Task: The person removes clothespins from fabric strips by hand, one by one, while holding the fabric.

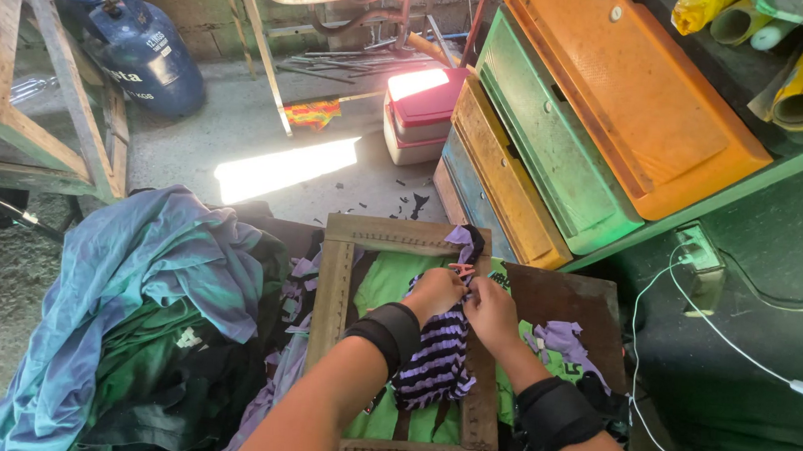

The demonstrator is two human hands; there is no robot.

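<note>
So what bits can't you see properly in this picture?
Head view only:
- Fingertips of the left hand and right hand: curled into the striped purple and black cloth, so the grip is hidden.
- A small reddish thing between the hands: too small to tell.
- The wooden frame: its bottom is cut off by the picture edge.
- The blue gas cylinder: partly behind a wooden table leg.

1. Both forearms reach forward over the wooden frame (pixel 333 286), each with a black band at the wrist.
2. The left hand (pixel 433 292) is curled, fingers closed.
3. The right hand (pixel 491 310) sits just beside it, fingers pinched near the frame's right rail.
</note>
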